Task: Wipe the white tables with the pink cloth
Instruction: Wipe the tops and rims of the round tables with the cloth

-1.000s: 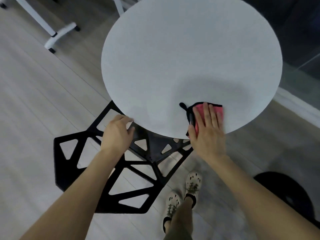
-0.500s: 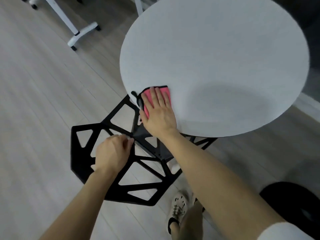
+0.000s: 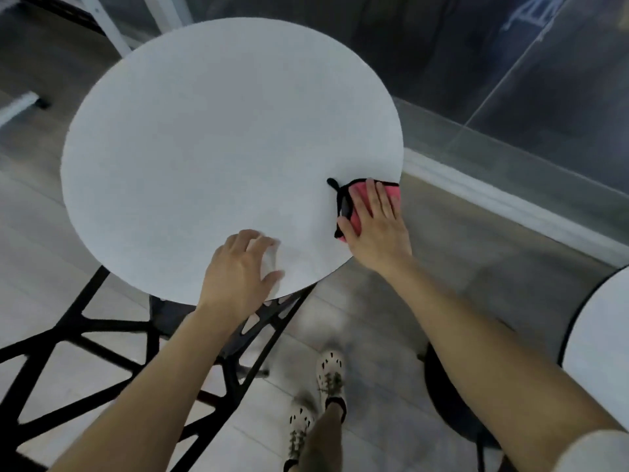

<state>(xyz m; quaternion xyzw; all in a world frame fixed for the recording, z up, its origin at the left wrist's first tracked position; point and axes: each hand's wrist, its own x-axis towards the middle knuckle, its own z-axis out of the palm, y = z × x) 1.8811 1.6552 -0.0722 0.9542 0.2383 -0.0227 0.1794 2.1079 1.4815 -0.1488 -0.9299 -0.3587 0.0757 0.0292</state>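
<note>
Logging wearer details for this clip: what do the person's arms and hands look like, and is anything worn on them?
Both forearms are bare. The left hand and right hand wear no gloves, and no rings or watch show. A pale short sleeve edge appears only on the right upper arm.

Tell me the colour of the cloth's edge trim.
Black, around the pink cloth; head view.

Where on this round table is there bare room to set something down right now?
Most of the round table is bare: the whole far half, the middle and the left edge. The crowding is at the near rim, where the left hand rests, and at the near-right rim, where the right hand presses the pink cloth flat.
</note>
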